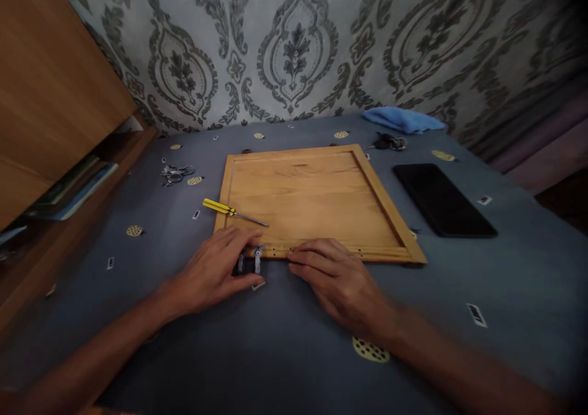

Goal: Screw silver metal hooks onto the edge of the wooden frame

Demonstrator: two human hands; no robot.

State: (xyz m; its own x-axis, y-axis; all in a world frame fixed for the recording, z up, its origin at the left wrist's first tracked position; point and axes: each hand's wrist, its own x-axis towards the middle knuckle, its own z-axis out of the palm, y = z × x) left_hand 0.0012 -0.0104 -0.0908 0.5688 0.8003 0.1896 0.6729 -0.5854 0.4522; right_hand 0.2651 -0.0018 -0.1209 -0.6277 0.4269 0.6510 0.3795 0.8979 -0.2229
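Observation:
A framed wooden panel [303, 200] lies flat on the bed, and several small dark holes dot its near rail. At the left part of that rail, my left hand [225, 265] has its thumb and fingers around a small black and grey metal fitting [257, 257]. My right hand [337, 277] rests at the same rail, right of the fitting. Its fingers are bent and pressed together, tips against the wood; anything pinched there is hidden. A screwdriver [234, 213] with a yellow handle lies across the panel's left rail, its shaft pointing right.
Loose metal hardware [175, 173] lies to the left, and more dark hardware [389, 142] sits behind the panel at right. A black phone-like slab [443, 200] and a blue cloth [404, 119] are on the right. A wooden cabinet [59, 84] borders the left side; a patterned wall stands behind.

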